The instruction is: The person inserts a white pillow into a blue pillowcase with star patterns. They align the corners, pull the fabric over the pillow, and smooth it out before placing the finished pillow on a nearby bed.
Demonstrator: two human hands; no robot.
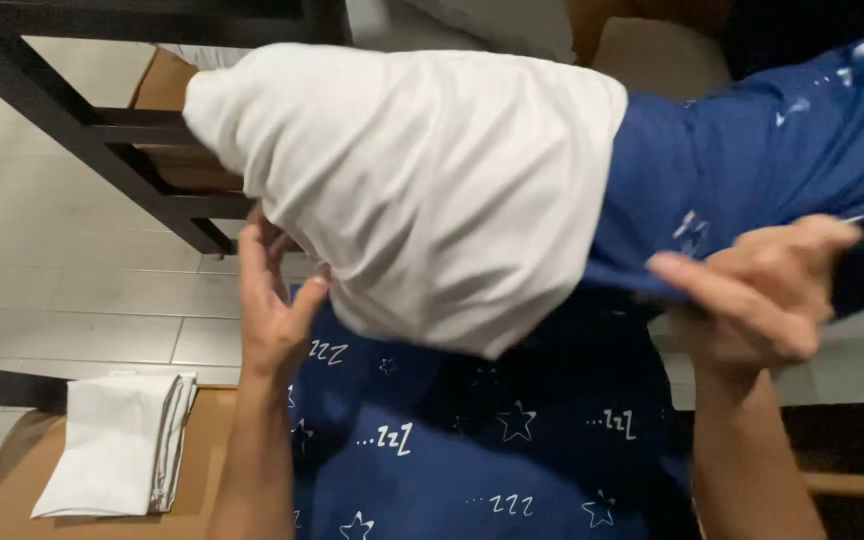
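1. My left hand [274, 305], fingers spread wide, props the plump white pillow [422, 190] from below.
2. My right hand [762, 290], fingers pinched shut, grips the navy star-printed fabric pillowcase [732, 170] edge, half-covering the raised pillow.

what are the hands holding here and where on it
The right hand grips the open edge of the blue star-print pillowcase. The left hand cups the lower end of the white pillow.

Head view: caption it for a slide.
Left hand steadies a white pillow while right hand grips its dark-blue star-print pillowcase.
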